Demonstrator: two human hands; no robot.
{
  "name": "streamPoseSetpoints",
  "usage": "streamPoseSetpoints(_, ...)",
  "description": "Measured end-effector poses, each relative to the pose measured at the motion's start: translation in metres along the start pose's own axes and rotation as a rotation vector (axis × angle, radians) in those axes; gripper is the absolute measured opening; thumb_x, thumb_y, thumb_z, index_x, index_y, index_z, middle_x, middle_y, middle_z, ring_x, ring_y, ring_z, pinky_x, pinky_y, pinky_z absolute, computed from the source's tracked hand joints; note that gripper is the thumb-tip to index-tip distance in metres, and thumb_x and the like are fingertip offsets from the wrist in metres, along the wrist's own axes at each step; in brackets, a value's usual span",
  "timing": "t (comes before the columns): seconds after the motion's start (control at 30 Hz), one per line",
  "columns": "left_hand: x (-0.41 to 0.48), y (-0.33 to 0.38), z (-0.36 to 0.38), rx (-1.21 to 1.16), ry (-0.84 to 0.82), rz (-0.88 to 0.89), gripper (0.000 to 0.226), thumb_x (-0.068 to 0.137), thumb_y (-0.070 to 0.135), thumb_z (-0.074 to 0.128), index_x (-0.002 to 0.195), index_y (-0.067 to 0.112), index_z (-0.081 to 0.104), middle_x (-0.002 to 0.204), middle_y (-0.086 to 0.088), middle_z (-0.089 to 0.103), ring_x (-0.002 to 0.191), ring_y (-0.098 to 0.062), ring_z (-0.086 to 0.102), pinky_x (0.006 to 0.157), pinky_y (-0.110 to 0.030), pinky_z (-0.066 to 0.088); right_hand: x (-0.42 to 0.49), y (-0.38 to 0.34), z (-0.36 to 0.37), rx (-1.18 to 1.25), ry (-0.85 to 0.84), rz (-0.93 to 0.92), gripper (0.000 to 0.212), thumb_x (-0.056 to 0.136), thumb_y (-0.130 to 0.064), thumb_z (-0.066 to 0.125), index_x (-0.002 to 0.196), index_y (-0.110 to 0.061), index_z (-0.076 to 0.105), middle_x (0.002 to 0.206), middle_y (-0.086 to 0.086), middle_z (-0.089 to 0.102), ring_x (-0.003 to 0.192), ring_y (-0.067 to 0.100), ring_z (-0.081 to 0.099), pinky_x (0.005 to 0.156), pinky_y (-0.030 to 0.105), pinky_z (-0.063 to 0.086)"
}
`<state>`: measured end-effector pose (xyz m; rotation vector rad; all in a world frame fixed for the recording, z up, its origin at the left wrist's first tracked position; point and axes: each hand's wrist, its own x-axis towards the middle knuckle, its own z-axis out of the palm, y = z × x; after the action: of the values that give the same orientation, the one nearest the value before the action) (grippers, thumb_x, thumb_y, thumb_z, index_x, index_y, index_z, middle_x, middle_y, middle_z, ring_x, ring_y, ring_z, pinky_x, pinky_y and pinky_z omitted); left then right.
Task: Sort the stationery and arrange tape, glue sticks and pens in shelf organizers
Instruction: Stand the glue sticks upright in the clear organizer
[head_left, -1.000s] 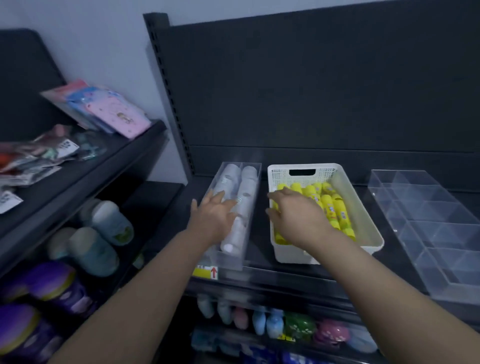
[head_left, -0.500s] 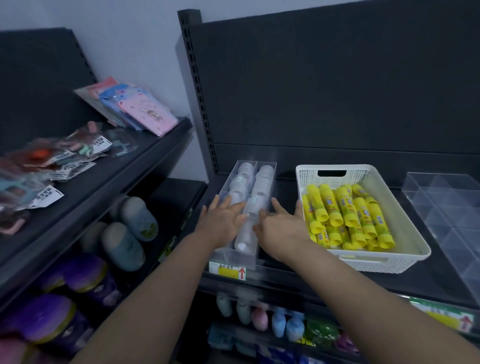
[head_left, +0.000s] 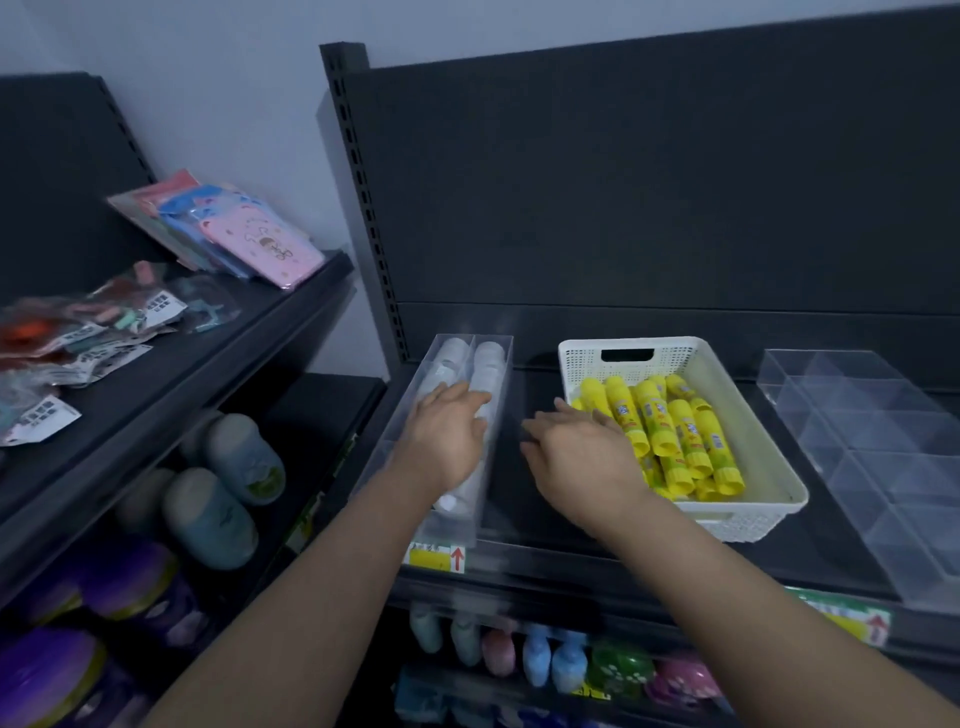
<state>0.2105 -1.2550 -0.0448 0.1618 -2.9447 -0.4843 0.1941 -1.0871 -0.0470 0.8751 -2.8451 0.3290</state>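
The left hand (head_left: 449, 436) lay flat and open on the white tape rolls (head_left: 488, 358) in the long clear tray (head_left: 399, 434) on the dark shelf (head_left: 519, 499). The right hand (head_left: 582, 457) was open too and held nothing, just beside the white basket (head_left: 769, 467) of yellow glue sticks (head_left: 680, 431). To do this well, I think the rolls should be nudged gently into two straight rows, without tipping the tray.

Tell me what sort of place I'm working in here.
Most likely a shop aisle, probably a stationery or variety store: dark retail shelving with a slotted upright, price labels along its front edge, and bagged goods with barcode tags to the left.
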Motion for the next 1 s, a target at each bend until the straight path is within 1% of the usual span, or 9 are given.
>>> streamPoseSetpoints(0.07, 0.009, 0.037, 0.003, -0.095, 0.045, 0.098, 0.039, 0.097, 0.020, 0.047, 0.135, 0.017, 0.051, 0.143, -0.004, 0.047, 0.133, -0.019, 0.039, 0.107, -0.028, 0.027, -0.015, 0.028, -0.013, -0.025, 0.041, 0.045, 0.026, 0.094, -0.034, 0.042, 0.110, -0.029, 0.061, 0.119, -0.009, 0.060, 0.128, 0.016, 0.042, 0.103, 0.038, 0.032)
streamPoseSetpoints(0.17, 0.024, 0.098, 0.014, -0.129, 0.029, 0.216, 0.038, 0.094, 0.022, 0.052, 0.132, 0.019, 0.054, 0.141, -0.001, 0.048, 0.131, -0.020, 0.042, 0.106, -0.034, 0.035, -0.039, 0.077, -0.033, -0.055, 0.081, 0.137, 0.024, 0.091, -0.032, 0.045, 0.106, -0.032, 0.064, 0.112, -0.011, 0.061, 0.116, 0.015, 0.050, 0.092, 0.033, 0.038)
streamPoseSetpoints(0.37, 0.045, 0.214, 0.053, -0.059, -0.134, 0.375, 0.043, 0.096, 0.030, 0.050, 0.138, 0.022, 0.047, 0.149, -0.003, 0.037, 0.138, -0.024, 0.029, 0.111, -0.034, 0.027, -0.091, 0.183, -0.065, -0.134, 0.132, 0.388, 0.021, 0.090, -0.024, 0.045, 0.094, -0.025, 0.066, 0.099, -0.005, 0.063, 0.098, 0.022, 0.060, 0.074, 0.032, 0.044)
streamPoseSetpoints(0.5, 0.055, 0.271, 0.081, 0.032, -0.235, 0.420, 0.047, 0.097, 0.038, 0.047, 0.141, 0.024, 0.043, 0.156, -0.005, 0.025, 0.145, -0.026, 0.016, 0.117, -0.037, 0.017, -0.117, 0.248, -0.076, -0.109, 0.114, 0.503, 0.025, 0.090, -0.023, 0.047, 0.106, -0.026, 0.066, 0.115, -0.006, 0.063, 0.107, 0.021, 0.057, 0.081, 0.032, 0.045)
streamPoseSetpoints(0.57, 0.060, 0.293, 0.095, 0.076, -0.267, 0.435, 0.048, 0.097, 0.040, 0.045, 0.143, 0.026, 0.040, 0.156, -0.004, 0.024, 0.146, -0.027, 0.014, 0.118, -0.044, 0.015, -0.123, 0.274, -0.078, -0.091, 0.079, 0.535, 0.028, 0.092, -0.026, 0.046, 0.113, -0.026, 0.064, 0.125, -0.004, 0.058, 0.117, 0.022, 0.052, 0.086, 0.034, 0.043)
streamPoseSetpoints(0.67, 0.066, 0.311, 0.112, 0.178, -0.300, 0.368, 0.049, 0.098, 0.041, 0.041, 0.145, 0.028, 0.034, 0.158, -0.001, 0.018, 0.147, -0.026, 0.006, 0.116, -0.055, 0.010, -0.128, 0.304, -0.075, -0.045, -0.028, 0.571, 0.038, 0.096, -0.036, 0.042, 0.133, -0.031, 0.050, 0.150, -0.002, 0.035, 0.141, 0.025, 0.026, 0.103, 0.041, 0.035)
streamPoseSetpoints(0.77, 0.066, 0.305, 0.122, 0.317, -0.281, 0.258, 0.048, 0.098, 0.041, 0.038, 0.144, 0.026, 0.033, 0.159, -0.004, 0.011, 0.147, -0.029, -0.002, 0.114, -0.059, 0.004, -0.132, 0.322, -0.067, 0.032, -0.109, 0.552, 0.047, 0.096, -0.047, 0.038, 0.141, -0.036, 0.036, 0.157, -0.005, 0.019, 0.145, 0.025, 0.012, 0.108, 0.045, 0.029)
streamPoseSetpoints(0.9, 0.063, 0.282, 0.124, 0.313, -0.259, 0.161, 0.045, 0.097, 0.034, 0.037, 0.142, 0.028, 0.038, 0.161, -0.003, 0.005, 0.147, -0.027, -0.006, 0.116, -0.055, 0.003, -0.126, 0.319, -0.054, 0.154, -0.115, 0.453, 0.044, 0.097, -0.043, 0.038, 0.140, -0.034, 0.039, 0.156, -0.001, 0.022, 0.145, 0.025, 0.014, 0.114, 0.040, 0.025)
streamPoseSetpoints(1.0, 0.062, 0.273, 0.121, 0.210, -0.236, 0.147, 0.049, 0.094, 0.021, 0.040, 0.143, 0.018, 0.036, 0.161, -0.005, 0.006, 0.147, -0.025, -0.002, 0.119, -0.045, 0.008, -0.117, 0.301, -0.045, 0.175, -0.092, 0.415, 0.043, 0.097, -0.042, 0.040, 0.140, -0.033, 0.041, 0.154, 0.001, 0.027, 0.144, 0.027, 0.014, 0.114, 0.037, 0.022)
